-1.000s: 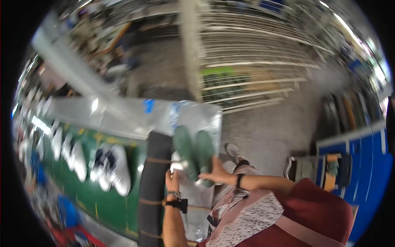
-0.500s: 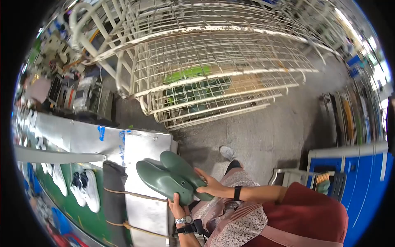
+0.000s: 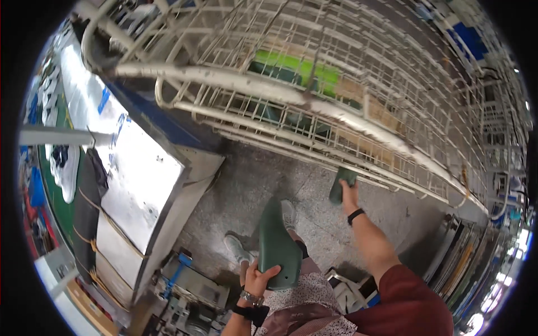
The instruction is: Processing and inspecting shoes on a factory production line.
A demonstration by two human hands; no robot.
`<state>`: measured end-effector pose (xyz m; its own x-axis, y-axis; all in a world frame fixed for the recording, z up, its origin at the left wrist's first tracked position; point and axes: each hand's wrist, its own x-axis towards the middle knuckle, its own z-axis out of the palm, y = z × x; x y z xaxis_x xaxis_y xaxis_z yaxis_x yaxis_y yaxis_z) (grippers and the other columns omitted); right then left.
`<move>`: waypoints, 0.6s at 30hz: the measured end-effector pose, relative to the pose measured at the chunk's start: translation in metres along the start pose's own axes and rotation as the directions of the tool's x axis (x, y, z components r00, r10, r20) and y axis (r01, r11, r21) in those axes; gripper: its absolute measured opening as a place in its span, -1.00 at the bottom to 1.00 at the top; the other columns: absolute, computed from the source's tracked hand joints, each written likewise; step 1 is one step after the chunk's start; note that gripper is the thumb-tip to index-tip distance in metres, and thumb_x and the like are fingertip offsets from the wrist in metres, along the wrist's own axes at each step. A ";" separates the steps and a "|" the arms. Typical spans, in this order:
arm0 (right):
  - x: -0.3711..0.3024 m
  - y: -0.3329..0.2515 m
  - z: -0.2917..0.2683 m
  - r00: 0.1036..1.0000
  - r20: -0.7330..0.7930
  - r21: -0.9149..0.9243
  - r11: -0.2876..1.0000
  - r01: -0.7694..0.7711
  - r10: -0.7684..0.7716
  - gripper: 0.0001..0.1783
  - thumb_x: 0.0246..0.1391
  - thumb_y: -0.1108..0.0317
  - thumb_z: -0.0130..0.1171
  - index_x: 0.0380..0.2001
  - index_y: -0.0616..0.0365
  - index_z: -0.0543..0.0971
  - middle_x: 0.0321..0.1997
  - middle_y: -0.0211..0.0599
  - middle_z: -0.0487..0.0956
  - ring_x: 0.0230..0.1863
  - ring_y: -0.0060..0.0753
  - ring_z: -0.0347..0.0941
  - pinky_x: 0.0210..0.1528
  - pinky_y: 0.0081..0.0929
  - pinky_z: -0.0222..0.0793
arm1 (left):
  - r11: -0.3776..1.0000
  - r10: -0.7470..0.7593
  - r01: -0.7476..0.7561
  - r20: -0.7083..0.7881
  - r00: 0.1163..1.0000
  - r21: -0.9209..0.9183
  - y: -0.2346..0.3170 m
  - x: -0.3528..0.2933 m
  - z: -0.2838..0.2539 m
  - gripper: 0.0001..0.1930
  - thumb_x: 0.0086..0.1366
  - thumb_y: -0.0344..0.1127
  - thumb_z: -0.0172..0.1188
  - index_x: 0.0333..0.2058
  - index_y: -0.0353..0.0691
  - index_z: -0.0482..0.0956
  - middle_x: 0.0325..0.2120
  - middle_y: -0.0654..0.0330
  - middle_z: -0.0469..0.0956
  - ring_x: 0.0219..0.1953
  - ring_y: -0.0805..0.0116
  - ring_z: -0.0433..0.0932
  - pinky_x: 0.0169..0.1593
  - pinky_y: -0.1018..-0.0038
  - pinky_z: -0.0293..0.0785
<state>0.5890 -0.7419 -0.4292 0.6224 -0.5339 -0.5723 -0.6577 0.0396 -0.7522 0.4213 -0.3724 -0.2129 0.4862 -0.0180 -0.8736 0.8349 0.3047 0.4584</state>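
Observation:
Two dark green shoe lasts are apart, one in each hand. My left hand [image 3: 259, 280], low in the middle, grips the heel end of one shoe last [image 3: 274, 238], its toe pointing up and away from me. A small hole shows near its heel. Reaching forward to the right, my right hand [image 3: 349, 194] is closed around the other shoe last [image 3: 336, 190], which hangs close to the lower front rails of a white wire rack [image 3: 235, 84]. That last is seen only in part, partly covered by my fingers.
Inside the rack's lower level lie green lasts, a bright green piece [image 3: 302, 68] and cardboard [image 3: 381, 115]. To the left stands a metal-topped table [image 3: 143, 185], with a green conveyor belt holding white shoes [image 3: 70, 173] beyond. Flat boards [image 3: 457, 255] stand upright at right.
Both lasts were held together over the table's edge; now they are separated. My right hand has stretched forward to the rack with one. My view has turned right and come closer to the rack.

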 end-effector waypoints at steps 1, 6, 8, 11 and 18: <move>0.010 0.001 -0.002 1.000 -0.014 0.020 1.000 0.004 -0.004 -0.05 0.09 0.18 0.40 0.47 0.20 0.20 0.41 0.00 0.38 0.32 -0.01 0.39 0.27 -0.18 0.39 | 0.999 0.001 -0.002 0.031 1.000 0.050 -0.001 0.006 0.004 -0.37 0.13 -0.20 0.54 0.12 -0.40 0.57 -0.14 0.16 0.70 -0.18 0.38 0.66 -0.11 0.46 0.60; -0.079 -0.009 0.000 0.754 0.555 -0.400 0.908 -0.129 0.351 -0.08 0.28 -0.04 0.23 0.52 0.09 0.08 0.37 -0.20 0.42 0.30 -0.23 0.41 0.26 -0.21 0.40 | 0.936 0.044 -0.037 -0.010 0.999 0.350 0.005 0.030 0.024 -0.21 0.13 -0.15 0.54 0.27 -0.38 0.46 -0.04 0.01 0.70 -0.07 0.29 0.70 -0.04 0.40 0.62; -0.154 -0.015 0.007 0.517 0.761 -0.205 0.902 -0.381 0.392 -0.22 0.32 -0.04 0.21 0.43 0.14 0.26 0.24 -0.27 0.54 0.27 -0.29 0.45 0.23 -0.23 0.44 | 0.970 0.036 -0.043 0.034 0.999 0.240 0.001 0.039 0.035 -0.17 0.14 -0.11 0.54 0.31 -0.38 0.42 0.00 -0.03 0.68 -0.04 0.28 0.70 -0.03 0.40 0.62; -0.208 -0.036 0.013 0.394 0.810 -0.157 0.809 -0.567 0.433 -0.29 0.29 0.02 0.26 0.35 0.20 0.38 0.21 -0.26 0.57 0.25 -0.30 0.47 0.23 -0.28 0.45 | 0.985 0.145 -0.153 0.095 0.985 0.079 -0.011 0.053 0.042 -0.11 0.14 0.02 0.52 0.34 -0.31 0.39 0.07 -0.10 0.62 0.01 0.22 0.67 0.04 0.37 0.59; -0.140 -0.031 0.053 0.701 0.630 0.150 0.833 -0.532 0.334 -0.52 0.21 0.15 0.32 0.11 0.14 0.55 0.09 -0.27 0.60 0.15 -0.28 0.51 0.27 -0.31 0.41 | 0.562 0.619 -0.358 -0.092 0.780 0.746 -0.067 0.001 -0.019 -0.16 0.18 0.07 0.43 0.33 -0.27 0.39 0.04 -0.21 0.54 0.17 -0.18 0.48 0.26 0.12 0.40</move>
<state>0.5442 -0.6233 -0.3431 0.4838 0.1716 -0.8582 -0.8157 0.4438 -0.3711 0.3611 -0.3744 -0.2479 0.8724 0.2621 -0.4125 0.4873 -0.5325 0.6921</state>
